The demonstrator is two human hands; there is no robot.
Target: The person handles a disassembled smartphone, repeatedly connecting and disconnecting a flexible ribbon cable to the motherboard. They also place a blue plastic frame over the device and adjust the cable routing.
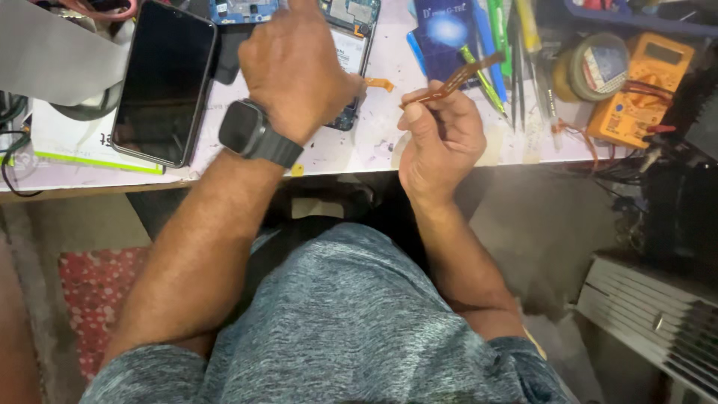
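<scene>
We close our right hand (441, 138) in a pinch on an orange-brown flex ribbon cable (458, 78), thumb and fingertips clamping its lower end while the free end angles up and to the right above the bench. To handle this part well, we judge that the grip should stay light and on the strip's flat faces, without kinking it or touching the connector end. Our left hand (295, 67), a dark smartwatch (243, 129) on its wrist, is curled shut over the opened smartphone (351, 45), pressing it to the white workbench (374, 146); what the fingers hold beneath is hidden. A short orange flex tab (380, 84) projects from the phone just beside that hand. Farther left lies a black phone display panel (161, 82), face up. To the right stand tweezers and pry tools (516, 52), a solder spool (594, 67) and a yellow multimeter (636, 90).
</scene>
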